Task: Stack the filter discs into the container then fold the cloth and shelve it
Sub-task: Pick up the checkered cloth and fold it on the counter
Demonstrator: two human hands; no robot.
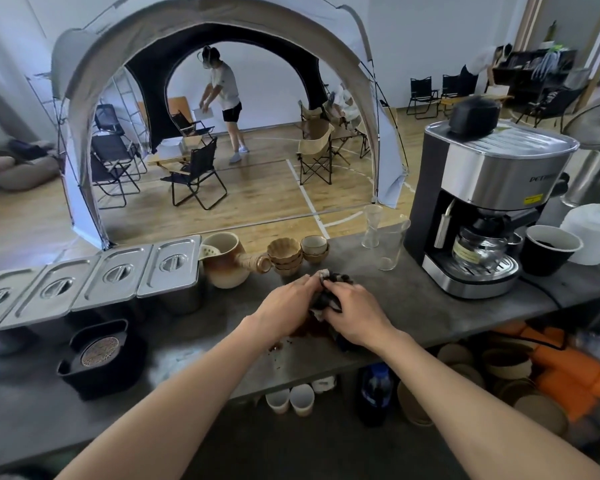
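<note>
1. At the centre of the frame we see both hands gathered on the cloth [329, 292], which lies on the grey worktop [413, 306] just below the stacked cups.
2. The cloth looks dark, nearly black, with a pale edge showing at its top and another pale corner at its lower end; it is bunched and crumpled, not flat.
3. Our left hand [284, 306] lies against the cloth's left side, fingers curled onto the fabric near the pale top edge.
4. Our right hand [355, 313] covers the cloth's right side from above, fingers closed down on the dark fabric.
5. Just below the hands, a brown stain and scattered dark crumbs mark the worktop.
6. At lower left, a black container [99, 358] sits on the worktop, well apart from the cloth; inside it lies a round filter disc [99, 351], pale with a fine perforated pattern.
7. We cannot tell whether more than one disc lies in it.
8. Along the left edge runs a row of steel lidded pans [115, 275], and a brown ceramic jug [222, 261] stands beside them.
9. At the right, the coffee machine [489, 209] stands on the worktop, with two clear glasses [381, 237] to its left.
</note>
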